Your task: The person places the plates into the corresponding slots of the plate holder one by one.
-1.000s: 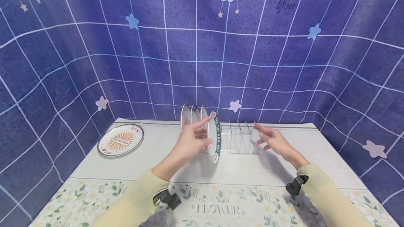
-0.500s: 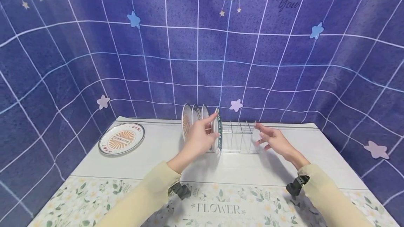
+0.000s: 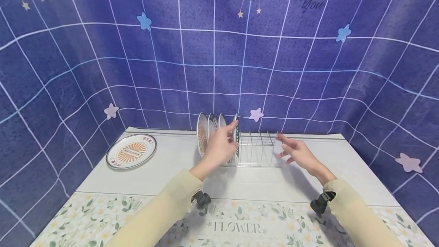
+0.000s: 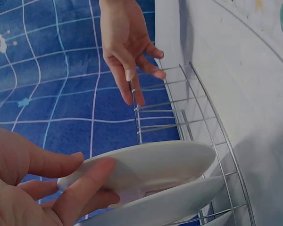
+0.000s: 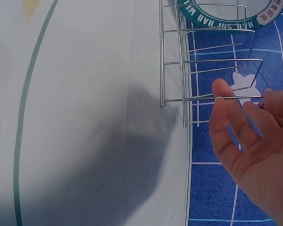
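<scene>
Mid-frame, the left hand [image 3: 219,145] pinched the rightmost plate [image 4: 155,162], upright at its right. The right hand [image 3: 297,154], farther off, gripped the rack [image 3: 260,166].

Backdrop [image 3: 219,52] reads "Sunshine You" — tablecloth [image 3: 260,186] "FLOWER" — plate [image 5: 226,14] "SHI HAO".

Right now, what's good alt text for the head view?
The left hand holds a plate upright at a wire rack, beside three standing plates; the right hand holds the rack's end. Another plate lies flat on the left.
</scene>
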{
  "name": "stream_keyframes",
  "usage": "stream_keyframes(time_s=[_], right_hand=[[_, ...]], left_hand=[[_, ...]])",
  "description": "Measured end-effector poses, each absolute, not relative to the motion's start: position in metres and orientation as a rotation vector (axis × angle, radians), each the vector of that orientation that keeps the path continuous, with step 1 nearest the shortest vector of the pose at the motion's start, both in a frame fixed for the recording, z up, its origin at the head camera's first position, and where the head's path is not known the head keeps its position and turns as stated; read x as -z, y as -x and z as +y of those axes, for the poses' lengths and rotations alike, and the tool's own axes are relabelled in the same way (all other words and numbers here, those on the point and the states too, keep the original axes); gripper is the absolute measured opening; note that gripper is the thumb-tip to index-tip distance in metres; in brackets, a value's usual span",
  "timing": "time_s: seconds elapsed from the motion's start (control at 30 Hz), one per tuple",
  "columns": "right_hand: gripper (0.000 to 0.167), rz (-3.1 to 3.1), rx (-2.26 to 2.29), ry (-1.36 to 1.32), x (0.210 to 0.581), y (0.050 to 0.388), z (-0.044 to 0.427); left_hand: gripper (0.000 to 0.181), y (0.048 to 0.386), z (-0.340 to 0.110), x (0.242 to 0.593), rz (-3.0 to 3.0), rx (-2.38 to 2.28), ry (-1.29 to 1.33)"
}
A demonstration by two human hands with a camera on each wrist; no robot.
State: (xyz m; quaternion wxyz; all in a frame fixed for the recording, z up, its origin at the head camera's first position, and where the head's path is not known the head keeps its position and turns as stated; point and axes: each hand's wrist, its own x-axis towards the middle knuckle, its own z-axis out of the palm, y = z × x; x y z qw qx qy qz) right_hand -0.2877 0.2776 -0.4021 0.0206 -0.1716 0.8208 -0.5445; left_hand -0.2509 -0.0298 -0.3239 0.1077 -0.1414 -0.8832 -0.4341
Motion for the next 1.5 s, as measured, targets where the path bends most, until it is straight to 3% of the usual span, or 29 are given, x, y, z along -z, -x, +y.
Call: stream_keyframes(time_s=[1.5], right_hand=[[0.053,2.518,1.713,0.537,0.4,0.285,0.275]], left_hand=[[0.097,0.262,-0.029,0.323,-2.714,1.19,0.378]])
